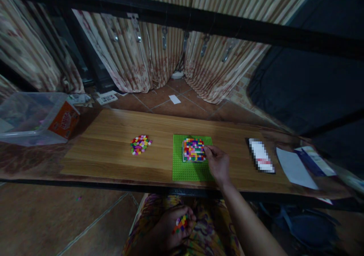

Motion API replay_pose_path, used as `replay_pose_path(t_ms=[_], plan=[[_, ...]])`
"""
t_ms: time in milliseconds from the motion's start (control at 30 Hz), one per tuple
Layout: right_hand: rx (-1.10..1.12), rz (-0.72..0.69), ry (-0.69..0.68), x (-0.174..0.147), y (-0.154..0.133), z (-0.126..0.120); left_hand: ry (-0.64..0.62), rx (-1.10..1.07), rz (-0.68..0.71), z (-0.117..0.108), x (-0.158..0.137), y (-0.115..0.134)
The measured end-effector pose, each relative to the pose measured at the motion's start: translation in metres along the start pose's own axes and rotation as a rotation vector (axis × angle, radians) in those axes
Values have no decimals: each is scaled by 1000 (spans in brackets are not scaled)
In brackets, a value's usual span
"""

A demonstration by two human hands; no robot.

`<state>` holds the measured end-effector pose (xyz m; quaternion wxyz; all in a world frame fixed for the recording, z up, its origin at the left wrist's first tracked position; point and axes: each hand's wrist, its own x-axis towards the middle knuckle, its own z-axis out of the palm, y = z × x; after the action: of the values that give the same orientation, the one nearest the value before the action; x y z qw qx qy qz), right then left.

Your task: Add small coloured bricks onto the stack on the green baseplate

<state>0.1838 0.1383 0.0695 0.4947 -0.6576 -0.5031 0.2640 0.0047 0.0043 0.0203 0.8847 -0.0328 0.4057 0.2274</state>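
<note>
Looks like brick-placing: right hand [218, 164] pinches at the right edge of the colorful block [193, 149] on the green board [189, 173]; can't tell if it's got one. Nearer, left hand [170, 225] is curled round loose bricks [182, 223]. Next probably needs careful lining-up, then pressing.

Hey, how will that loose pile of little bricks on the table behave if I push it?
The loose bricks would probably scatter, since they lie at odd angles, not locked together. Each is likely light, being so small. Rolling seems unlikely, as they look blocky.
</note>
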Motion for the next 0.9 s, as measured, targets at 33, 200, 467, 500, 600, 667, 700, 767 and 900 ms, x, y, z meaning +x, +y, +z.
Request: replay_pose_path(t_ms=[33,200,467,500,600,667,700,767,900], plan=[[-3,-3,-1,0,0,0,-8,4,-1,0,0,0],[-3,7,-14,1,-3,2,-6,24,13,0,1,-1],[-26,-8,-44,4,-7,-1,11,36,6,0,3,-1],[-13,-3,-32,2,-7,-3,15,33,3,0,3,-1],[57,29,15,-14,-8,-10,27,27,16,0,2,0],[92,60,8,-33,-10,-15,26,15,24,2,-2,2],[93,72,-8,-44,-11,-17,22,4,32,2,-3,4],[70,90,-51,-69,-11,-22,-3,-12,22,2,-6,7],[-28,97,-181,-117,-9,-30,-124,-70,5,-3,-4,10]])
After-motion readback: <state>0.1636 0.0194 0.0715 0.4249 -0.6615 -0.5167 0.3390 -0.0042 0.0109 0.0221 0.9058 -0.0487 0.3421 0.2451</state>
